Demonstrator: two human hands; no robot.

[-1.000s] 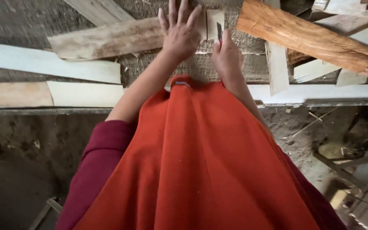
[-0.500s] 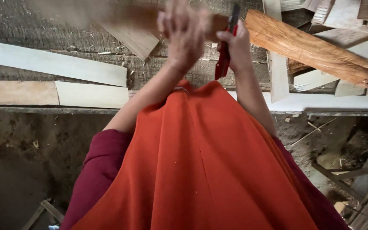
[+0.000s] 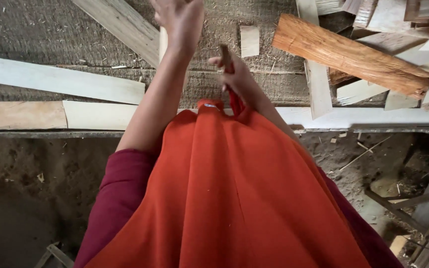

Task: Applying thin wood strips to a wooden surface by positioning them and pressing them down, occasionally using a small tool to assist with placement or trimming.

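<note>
The right hand (image 3: 237, 79) is wrapped around a slim tool (image 3: 228, 74) with a brown upper end and a red lower part. Its fingers are curled shut on the shaft; the brown tip sticks up just above them and the red part hangs below the palm, down against the orange cloth (image 3: 234, 193). What kind of tool it is cannot be told.

The left hand (image 3: 179, 17) is raised above and to the left of the right one, partly cut off by the top edge. Its fingers look loosely bent, and whether they hold anything cannot be told. A narrow pale strip (image 3: 163, 44) shows just beside the left wrist, on its outer side.

Beyond the fingers lies the rough counter (image 3: 35, 30), dusted with wood chips. A small pale block (image 3: 250, 40) sits just right of the tool's tip, apart from it. Farther right lies a reddish-brown plank (image 3: 348, 54) across pale offcuts. To the left of the left forearm lie a slanted grey board (image 3: 120, 27) and a long pale board (image 3: 55, 79).
</note>
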